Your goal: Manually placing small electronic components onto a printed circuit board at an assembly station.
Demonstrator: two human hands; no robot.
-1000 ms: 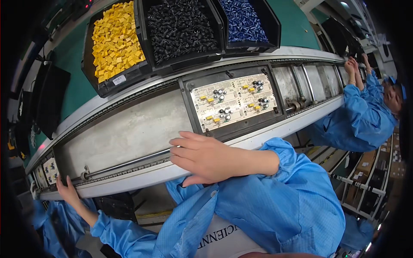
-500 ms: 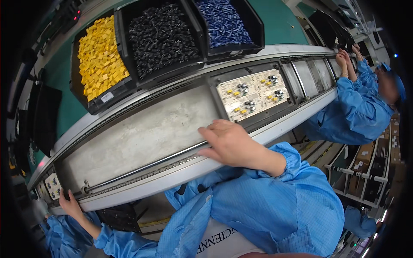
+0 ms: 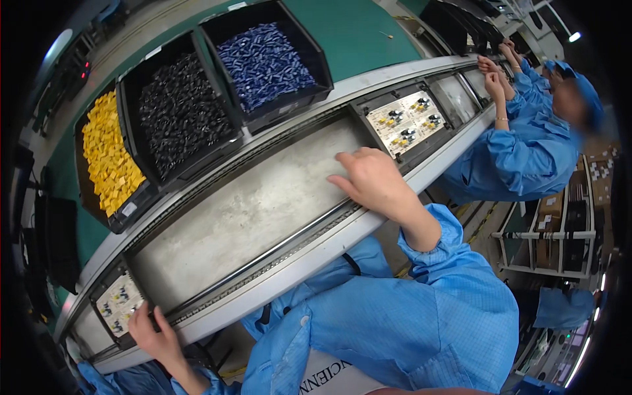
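My right hand (image 3: pixel 375 182) hovers over the conveyor's near side with fingers apart and nothing in them. Just beyond it is a circuit board panel (image 3: pixel 403 121) in a dark carrier frame, with yellow, black and blue parts standing on it. At the left, my left hand (image 3: pixel 157 334) has its fingers spread over the near rail, at the edge of a second circuit board panel (image 3: pixel 117 304). That panel lies in a similar frame. Whether the fingertips touch it, I cannot tell. Both blue sleeves come in from below.
Along the far rail stand black bins of yellow block parts (image 3: pixel 108 158), black parts (image 3: pixel 181 112) and blue parts (image 3: pixel 263 62). A metal rod (image 3: pixel 263 255) runs along the near side of the conveyor (image 3: pixel 253 197). Co-workers in blue (image 3: pixel 533 145) work farther right.
The view has shifted, so the bins appear farther left. The left board panel has come more into view. My left hand has moved beside it; my right hand stays over the conveyor.
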